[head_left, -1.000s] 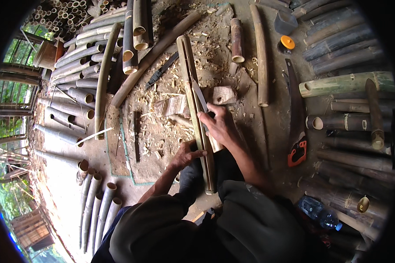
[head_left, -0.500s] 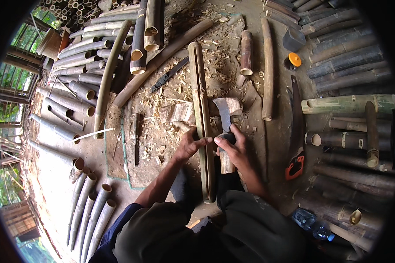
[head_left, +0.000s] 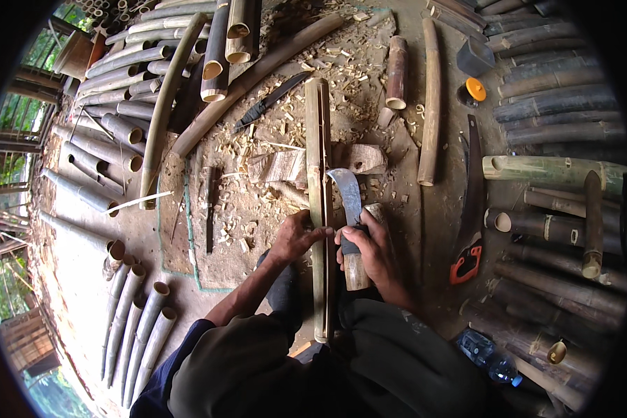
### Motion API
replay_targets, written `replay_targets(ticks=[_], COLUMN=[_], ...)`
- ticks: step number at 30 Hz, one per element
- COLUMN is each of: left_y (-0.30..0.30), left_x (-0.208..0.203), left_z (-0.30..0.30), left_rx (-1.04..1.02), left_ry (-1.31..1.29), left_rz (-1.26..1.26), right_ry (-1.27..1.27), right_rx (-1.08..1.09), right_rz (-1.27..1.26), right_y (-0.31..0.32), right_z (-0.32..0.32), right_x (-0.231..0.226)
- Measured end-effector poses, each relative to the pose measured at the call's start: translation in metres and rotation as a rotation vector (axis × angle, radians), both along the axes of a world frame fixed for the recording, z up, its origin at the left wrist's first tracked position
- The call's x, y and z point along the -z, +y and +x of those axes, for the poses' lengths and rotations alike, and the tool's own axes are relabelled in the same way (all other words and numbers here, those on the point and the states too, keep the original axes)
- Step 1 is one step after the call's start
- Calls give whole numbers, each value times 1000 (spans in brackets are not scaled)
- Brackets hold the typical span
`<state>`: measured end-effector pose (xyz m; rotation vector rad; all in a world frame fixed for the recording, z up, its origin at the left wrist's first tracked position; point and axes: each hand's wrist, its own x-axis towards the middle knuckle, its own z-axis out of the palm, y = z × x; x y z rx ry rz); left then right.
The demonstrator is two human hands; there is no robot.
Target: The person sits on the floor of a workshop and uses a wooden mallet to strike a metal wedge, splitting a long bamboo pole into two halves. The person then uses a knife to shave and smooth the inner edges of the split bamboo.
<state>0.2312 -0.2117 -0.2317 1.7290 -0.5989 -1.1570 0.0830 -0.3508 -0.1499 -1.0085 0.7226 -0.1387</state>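
Note:
A long bamboo piece (head_left: pixel 316 146) with a lengthwise slot along its right side stands out in front of me, its near end between my legs. It crosses a notched wooden block (head_left: pixel 277 167). My left hand (head_left: pixel 298 238) is closed around the bamboo from the left, thumb across it. In my right hand (head_left: pixel 375 251) is a curved billhook (head_left: pixel 348 191) with a wooden handle and a dark wrapped neck. The hooked tip is at the slot's edge; whether it touches is hard to tell. My right fingertips are close to the left thumb.
Wood chips cover the mat (head_left: pixel 258 209). A dark-handled knife (head_left: pixel 275 101) lies beyond the block. To the right are a handsaw (head_left: pixel 470 202), an orange-lidded jar (head_left: pixel 474 90) and a water bottle (head_left: pixel 491 357). Bamboo tubes (head_left: pixel 136 111) are piled left, with more (head_left: pixel 557 129) on the right.
The bamboo has come closer to me and turned, so its slot faces more to the right. The billhook has shifted left and tilted, bringing its tip to the bamboo.

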Motion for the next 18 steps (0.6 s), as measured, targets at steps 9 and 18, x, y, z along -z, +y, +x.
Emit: replay_targets(ticks=[9, 18], left_y=[-1, -3], left_x=[3, -4], left_z=[0, -5], left_rx=[-6, -48], left_ry=[-9, -5], left_rz=[15, -4], right_ry=[-60, -83], right_rx=[49, 117], right_rz=[90, 134], right_y=[-2, 1], right_z=[1, 11], right_x=[11, 20])
